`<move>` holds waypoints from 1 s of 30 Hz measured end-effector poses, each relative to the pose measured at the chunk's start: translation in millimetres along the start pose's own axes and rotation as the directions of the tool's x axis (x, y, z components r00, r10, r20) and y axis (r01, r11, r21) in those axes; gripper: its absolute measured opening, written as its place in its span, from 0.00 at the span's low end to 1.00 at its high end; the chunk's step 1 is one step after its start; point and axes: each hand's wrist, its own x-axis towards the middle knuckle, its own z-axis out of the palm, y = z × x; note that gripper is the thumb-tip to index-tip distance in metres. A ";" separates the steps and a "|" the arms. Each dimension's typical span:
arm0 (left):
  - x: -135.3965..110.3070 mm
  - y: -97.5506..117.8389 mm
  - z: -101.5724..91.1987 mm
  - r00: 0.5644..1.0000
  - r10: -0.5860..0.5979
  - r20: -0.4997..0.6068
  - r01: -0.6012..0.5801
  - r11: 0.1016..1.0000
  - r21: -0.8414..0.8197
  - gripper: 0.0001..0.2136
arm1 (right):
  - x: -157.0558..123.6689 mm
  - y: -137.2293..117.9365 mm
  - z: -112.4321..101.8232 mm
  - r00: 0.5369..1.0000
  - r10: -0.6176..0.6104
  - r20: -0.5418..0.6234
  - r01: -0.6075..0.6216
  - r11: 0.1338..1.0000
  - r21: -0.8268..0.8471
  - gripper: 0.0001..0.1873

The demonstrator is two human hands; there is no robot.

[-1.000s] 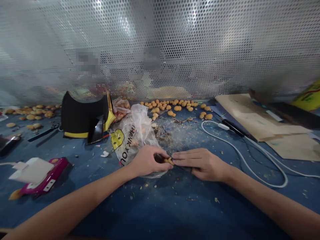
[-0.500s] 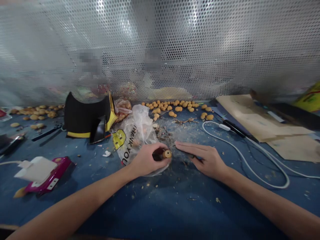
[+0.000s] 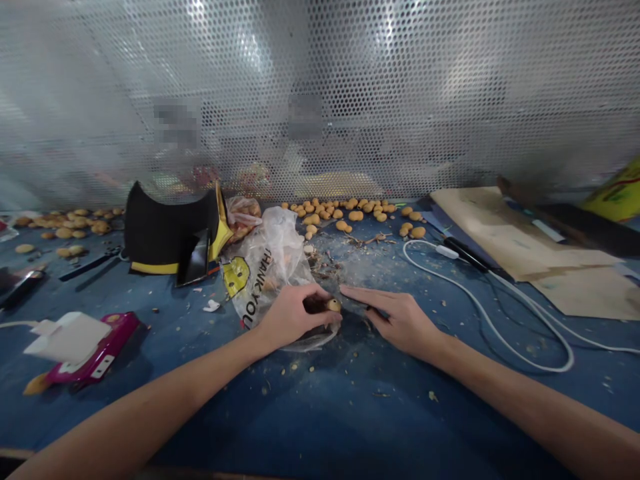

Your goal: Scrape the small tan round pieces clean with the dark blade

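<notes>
My left hand (image 3: 300, 312) is curled round a small tan gourd (image 3: 334, 305), whose end with a dark hole shows between the thumb and fingers. Just right of it is my right hand (image 3: 397, 313), its fingers stretched toward the gourd and the thumb tucked below. Something thin and dark shows beneath the right fingers, mostly hidden by them; I cannot make out its kind. A clear plastic bag (image 3: 270, 250) printed THANK YOU lies beside and under my left hand. Dry plant scraps (image 3: 325, 267) are scattered behind both hands.
Several small gourds (image 3: 356, 215) line the back, with more (image 3: 75, 220) at left. A black-and-yellow curved stand (image 3: 165, 233) stands back left. A magenta power strip (image 3: 117, 340) holds a white plug. A black pen-shaped tool (image 3: 465, 253), white cable (image 3: 475, 303) and cardboard (image 3: 510, 233) are at right.
My right hand has moved slightly left, closer to the gourd. The gourd has turned a little in my left hand, so its hole shows less squarely.
</notes>
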 end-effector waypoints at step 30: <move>1.1 -3.5 -1.4 0.993 0.034 -0.114 -0.052 0.985 -0.165 0.13 | 4.0 -2.8 0.7 0.929 0.340 -0.145 -0.262 0.883 0.388 0.22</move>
